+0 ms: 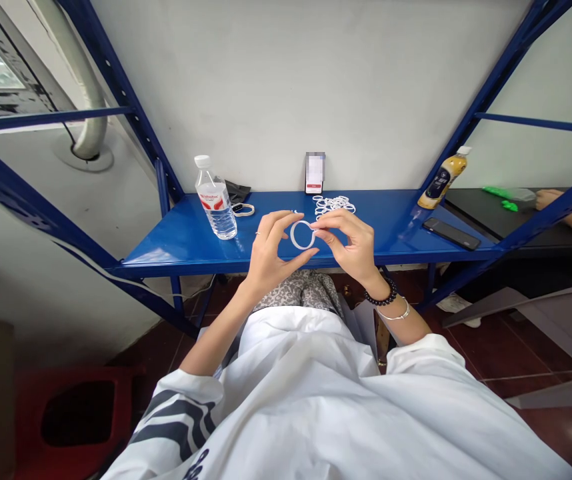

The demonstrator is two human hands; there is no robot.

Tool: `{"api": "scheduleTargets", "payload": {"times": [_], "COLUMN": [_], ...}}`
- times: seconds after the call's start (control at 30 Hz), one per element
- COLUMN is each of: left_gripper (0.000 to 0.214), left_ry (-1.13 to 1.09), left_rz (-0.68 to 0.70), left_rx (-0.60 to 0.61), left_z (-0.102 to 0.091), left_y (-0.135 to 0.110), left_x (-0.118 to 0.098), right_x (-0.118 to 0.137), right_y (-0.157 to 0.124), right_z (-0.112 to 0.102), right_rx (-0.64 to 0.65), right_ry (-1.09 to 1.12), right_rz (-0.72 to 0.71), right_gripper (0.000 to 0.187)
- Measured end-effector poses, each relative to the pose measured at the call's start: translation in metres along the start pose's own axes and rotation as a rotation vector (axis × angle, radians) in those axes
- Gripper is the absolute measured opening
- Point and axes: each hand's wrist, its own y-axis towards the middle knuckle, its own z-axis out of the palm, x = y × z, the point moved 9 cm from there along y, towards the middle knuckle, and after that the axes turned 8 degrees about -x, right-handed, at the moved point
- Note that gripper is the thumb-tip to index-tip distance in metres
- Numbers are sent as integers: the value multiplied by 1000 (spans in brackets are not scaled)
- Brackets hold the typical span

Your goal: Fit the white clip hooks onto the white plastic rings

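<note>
A small white ring [302, 235] is held up between both my hands above the front edge of the blue shelf [176, 240]. My left hand [271, 250] pinches its left side with thumb and fingers curled. My right hand [349, 243] pinches its right side; a dark bead bracelet and a thin bangle sit on that wrist. Behind the hands, a loose pile of several white rings [333, 205] lies on the shelf near the wall.
A water bottle [216, 199] stands on the shelf's left, with a dark pouch and a ring-shaped item beside it. A small card box [315, 173] leans on the wall. A yellow drink bottle [443, 178] and phone [451, 233] are right. Another person's hand [549, 198] rests far right.
</note>
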Motion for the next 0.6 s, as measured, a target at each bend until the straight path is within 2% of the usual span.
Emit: {"api": "scheduleTargets", "payload": {"times": [0.07, 0.17, 0.43, 0.6], "left_gripper": [49, 45, 42, 41], "left_ry": [0, 30, 23, 32], "left_rz": [-18, -26, -15, -2], "left_rx": [35, 64, 25, 23], "left_z": [3, 5, -1, -1], "left_y": [-2, -2, 0, 0], "left_x": [3, 4, 0, -2], "right_x": [0, -1, -15, -17], "right_y": [0, 0, -1, -1], "right_z": [-2, -3, -1, -1], "right_rx": [-12, -18, 6, 1], "right_ry": [-3, 9, 142, 233], "right_rz": [9, 20, 129, 141], "right_gripper": [9, 8, 14, 9]}}
